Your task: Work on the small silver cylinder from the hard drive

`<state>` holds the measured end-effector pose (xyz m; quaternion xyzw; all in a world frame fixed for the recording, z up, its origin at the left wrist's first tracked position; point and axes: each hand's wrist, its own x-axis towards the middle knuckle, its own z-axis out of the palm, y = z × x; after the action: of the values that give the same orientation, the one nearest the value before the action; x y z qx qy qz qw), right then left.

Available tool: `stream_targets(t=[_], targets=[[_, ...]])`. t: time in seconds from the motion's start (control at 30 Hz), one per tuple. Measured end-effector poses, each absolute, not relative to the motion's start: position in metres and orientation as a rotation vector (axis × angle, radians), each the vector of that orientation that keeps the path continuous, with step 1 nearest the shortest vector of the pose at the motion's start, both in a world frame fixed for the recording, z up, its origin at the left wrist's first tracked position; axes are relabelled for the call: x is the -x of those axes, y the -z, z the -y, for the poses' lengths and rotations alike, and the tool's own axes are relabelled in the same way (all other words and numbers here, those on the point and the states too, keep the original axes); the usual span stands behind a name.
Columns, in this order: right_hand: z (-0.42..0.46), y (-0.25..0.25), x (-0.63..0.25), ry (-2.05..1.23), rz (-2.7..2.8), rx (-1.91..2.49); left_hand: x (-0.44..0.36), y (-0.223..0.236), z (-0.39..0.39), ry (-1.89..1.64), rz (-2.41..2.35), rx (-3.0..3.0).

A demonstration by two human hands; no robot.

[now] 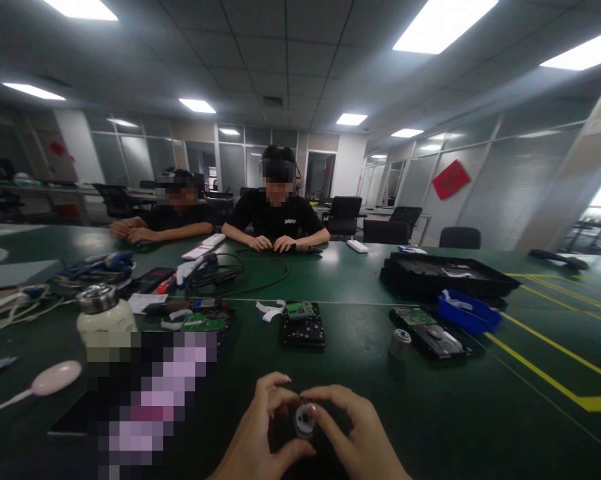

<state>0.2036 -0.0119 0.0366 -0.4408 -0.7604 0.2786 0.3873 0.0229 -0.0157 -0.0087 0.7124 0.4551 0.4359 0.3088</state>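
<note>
Both of my hands meet at the bottom centre of the head view, low over the green table (360, 373). My left hand (257, 433) and my right hand (353, 437) pinch a small round silver metal part (304, 421) between their fingertips. The fingers of both hands curl around it. Beyond them lies a dark hard drive with a green circuit board (303, 323). A second opened hard drive (427, 331) lies to the right, with a small silver cylinder (399, 343) standing next to it.
Two people sit across the table, hands on its top, with black cables (240, 270) in front of them. A white bottle (105, 313) and a pink object (55, 379) stand left. Black trays (445, 275) and a blue bin (467, 313) sit right, by yellow floor-tape lines.
</note>
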Motion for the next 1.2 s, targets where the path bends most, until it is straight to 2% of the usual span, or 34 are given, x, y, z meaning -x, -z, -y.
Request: stream_targets(t=[0.27, 0.63, 0.97, 1.2], targets=[[0.014, -0.04, -0.203, -0.688, 2.051, 1.017, -0.023, 0.005, 0.015, -1.126, -1.243, -1.882], [0.018, -0.021, -0.213, -0.75, 2.004, 0.95, -0.02, -0.006, 0.023, -1.345, -1.169, -1.976], [0.013, -0.012, -0.211, -0.917, 1.925, 1.031, -0.022, -0.02, 0.018, -1.153, -1.341, -2.002], [0.015, -0.013, -0.211, -0.915, 1.964, 0.997, -0.011, -0.027, -0.004, -1.26, -1.554, -2.042]])
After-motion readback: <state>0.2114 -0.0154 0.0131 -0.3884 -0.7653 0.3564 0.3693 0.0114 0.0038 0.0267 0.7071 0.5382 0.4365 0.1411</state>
